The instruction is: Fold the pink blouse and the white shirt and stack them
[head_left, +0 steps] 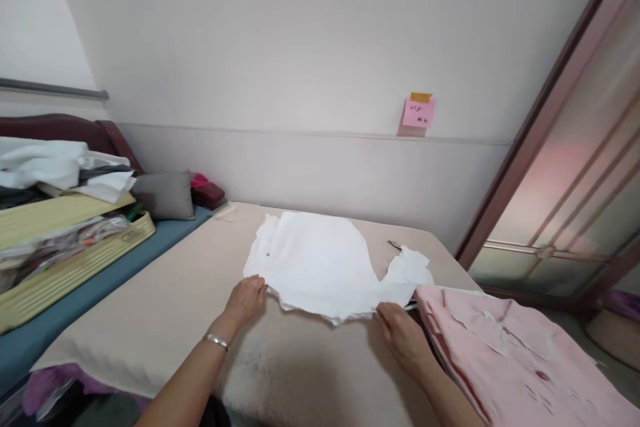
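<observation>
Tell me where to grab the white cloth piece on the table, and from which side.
Pinch the white cloth along its near edge, coming from the front. It lies flat, and that edge is lifted slightly where the left hand and right hand touch its corners.

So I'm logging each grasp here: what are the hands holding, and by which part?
The white fabric piece, by its near edge: left hand at the near-left corner, right hand at the near-right part. How tight each grip is cannot be told.

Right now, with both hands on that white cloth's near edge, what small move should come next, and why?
Probably draw the near edge taut: the left hand and right hand grip the white cloth, whose edge looks rumpled between them.
</observation>
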Available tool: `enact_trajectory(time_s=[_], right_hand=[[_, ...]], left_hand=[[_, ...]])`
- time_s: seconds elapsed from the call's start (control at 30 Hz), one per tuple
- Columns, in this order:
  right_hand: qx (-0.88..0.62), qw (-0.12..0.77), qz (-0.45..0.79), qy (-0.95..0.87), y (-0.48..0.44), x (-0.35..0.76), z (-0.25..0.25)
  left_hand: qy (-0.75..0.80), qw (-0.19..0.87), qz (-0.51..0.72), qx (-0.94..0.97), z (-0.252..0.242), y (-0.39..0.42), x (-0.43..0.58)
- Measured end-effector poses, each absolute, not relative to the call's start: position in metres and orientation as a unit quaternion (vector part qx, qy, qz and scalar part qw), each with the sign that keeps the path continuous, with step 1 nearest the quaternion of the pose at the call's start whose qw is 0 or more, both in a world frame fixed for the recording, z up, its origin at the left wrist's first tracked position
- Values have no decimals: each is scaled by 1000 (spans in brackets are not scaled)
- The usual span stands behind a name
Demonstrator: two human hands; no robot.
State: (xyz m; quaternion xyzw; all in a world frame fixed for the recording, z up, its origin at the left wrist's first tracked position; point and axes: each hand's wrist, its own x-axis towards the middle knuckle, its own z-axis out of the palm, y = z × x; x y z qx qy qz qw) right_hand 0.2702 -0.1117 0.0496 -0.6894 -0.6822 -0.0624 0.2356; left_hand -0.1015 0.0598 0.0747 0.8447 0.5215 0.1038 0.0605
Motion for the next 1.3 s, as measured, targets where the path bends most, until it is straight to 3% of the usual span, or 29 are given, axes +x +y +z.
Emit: enact_trajectory(time_s=[0.17, 0.33, 0.63, 0.73, 0.83, 0.93, 1.0, 1.1, 1.3], right_hand=[[-751, 113, 22, -650, -114, 254, -6], [-748, 51, 50, -660, -97, 242, 7], [-674, 103, 208, -702, -121, 226, 42], [-647, 77, 262, -712, -128, 208, 46], [-636, 96, 300, -705, -127, 210, 52], [-743, 97, 219, -626, -120, 234, 54], [-842, 44, 120, -524, -115, 255, 51], [-914, 4, 53, -403, -107, 281, 37], [-901, 170, 62, -395, -86, 316, 4]], left_hand=[[557, 82, 15, 827, 37, 67, -104], [561, 95, -46, 821, 37, 82, -101], [612, 76, -131, 776, 67, 90, -130], [634, 77, -177, 749, 73, 88, -142], [639, 29, -164, 751, 76, 71, -116], [575, 9, -33, 818, 73, 26, -52], [448, 103, 66, 886, 62, -16, -6], [320, 199, 89, 922, 30, -75, 37], [310, 245, 64, 916, -43, -119, 55]])
